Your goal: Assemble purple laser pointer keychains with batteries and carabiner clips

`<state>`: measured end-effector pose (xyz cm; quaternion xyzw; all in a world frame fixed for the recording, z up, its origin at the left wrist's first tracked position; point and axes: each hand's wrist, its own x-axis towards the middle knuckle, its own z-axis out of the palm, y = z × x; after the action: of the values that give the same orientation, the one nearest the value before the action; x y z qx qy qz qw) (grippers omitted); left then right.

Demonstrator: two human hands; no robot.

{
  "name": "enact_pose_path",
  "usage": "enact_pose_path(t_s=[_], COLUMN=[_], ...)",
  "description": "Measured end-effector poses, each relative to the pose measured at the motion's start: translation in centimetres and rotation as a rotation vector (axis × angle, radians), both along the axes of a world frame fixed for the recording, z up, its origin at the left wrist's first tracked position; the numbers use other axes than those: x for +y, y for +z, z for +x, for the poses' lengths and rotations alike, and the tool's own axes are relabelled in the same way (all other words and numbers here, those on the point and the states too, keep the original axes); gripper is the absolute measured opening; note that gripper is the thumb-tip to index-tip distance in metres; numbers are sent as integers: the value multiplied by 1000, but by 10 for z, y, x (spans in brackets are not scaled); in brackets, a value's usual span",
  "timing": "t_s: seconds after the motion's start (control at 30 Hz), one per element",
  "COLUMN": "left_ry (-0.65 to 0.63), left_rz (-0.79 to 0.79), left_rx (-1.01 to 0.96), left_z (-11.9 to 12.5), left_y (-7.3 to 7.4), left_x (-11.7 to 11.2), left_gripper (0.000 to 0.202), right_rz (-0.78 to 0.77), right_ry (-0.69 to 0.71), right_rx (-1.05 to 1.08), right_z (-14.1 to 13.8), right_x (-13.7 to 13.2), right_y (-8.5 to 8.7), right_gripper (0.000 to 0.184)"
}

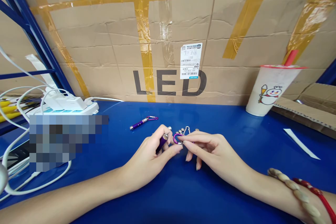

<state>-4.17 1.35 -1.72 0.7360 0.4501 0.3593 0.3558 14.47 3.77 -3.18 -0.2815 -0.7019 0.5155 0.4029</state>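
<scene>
My left hand is closed around a small purple flashlight, its silver end showing near the fingers. A purple carabiner with a silver gate is between the two hands. My right hand pinches it from the right, and the left thumb reaches its lower edge. Whether the carabiner is joined to the flashlight I cannot tell. Just behind the fingers are several small silver parts and a silver wire clip, partly hidden. Farther back lies another purple flashlight with a carabiner on its end.
Behind the blue table stands a large taped cardboard box. A drink cup with a red straw is at the back right, near a white strip. A white power strip and loose cables occupy the left side.
</scene>
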Motion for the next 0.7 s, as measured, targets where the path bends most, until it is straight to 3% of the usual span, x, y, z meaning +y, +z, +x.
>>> enact_pose_path(t_s=[0.4,0.7], left_ry=[27,-36], left_rz=[20,8], left_rx=[109,4], left_z=[0,1], left_y=[1,2], left_x=[0,-2], left_gripper=[22,17], right_rz=[94,123], right_ry=[-97,-121], right_rx=[-115,-183], right_z=[3,4], right_x=[-2,-2], right_y=[2,2], right_gripper=[28,31])
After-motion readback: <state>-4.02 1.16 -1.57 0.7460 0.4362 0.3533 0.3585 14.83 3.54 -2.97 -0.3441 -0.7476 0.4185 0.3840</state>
